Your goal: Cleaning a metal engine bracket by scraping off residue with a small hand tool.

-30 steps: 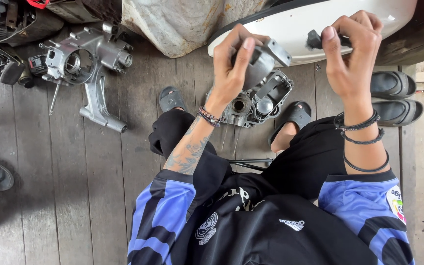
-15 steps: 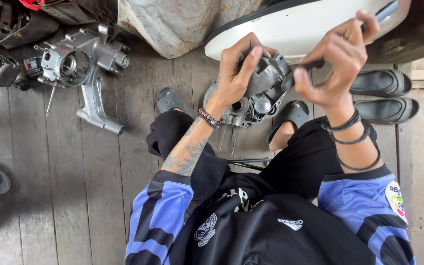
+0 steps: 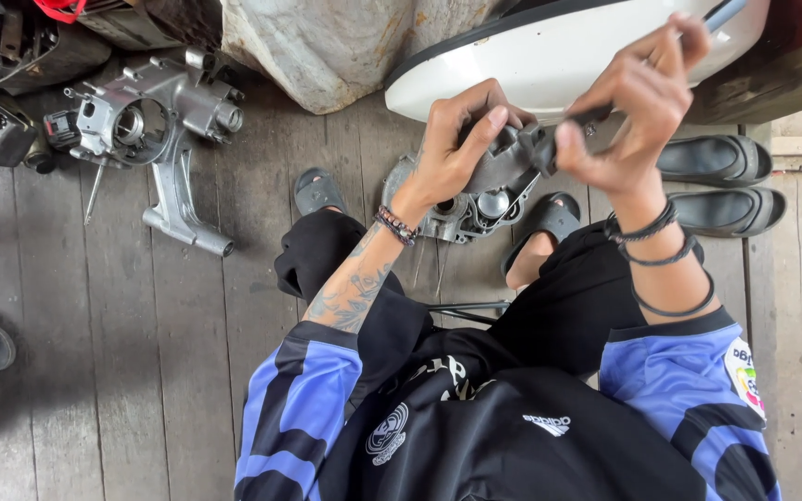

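Both hands work together: our left hand point(image 3: 457, 139) clamps the grey metal engine cover point(image 3: 485, 186) above the wooden floor point(image 3: 141, 353), while our right hand point(image 3: 633, 111) closes on a dark tool point(image 3: 568, 130) touching it. Farther left lies another engine casing point(image 3: 160, 130).

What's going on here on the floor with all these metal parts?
A person squatting on a wooden plank floor is working on a grey metal engine casing. The left hand grips the top of the casing, while the right hand holds a dark-handled tool against it. A second engine casing lies apart to the left, a white curved panel sits just beyond the hands, and a pair of dark sandals rests on the right.
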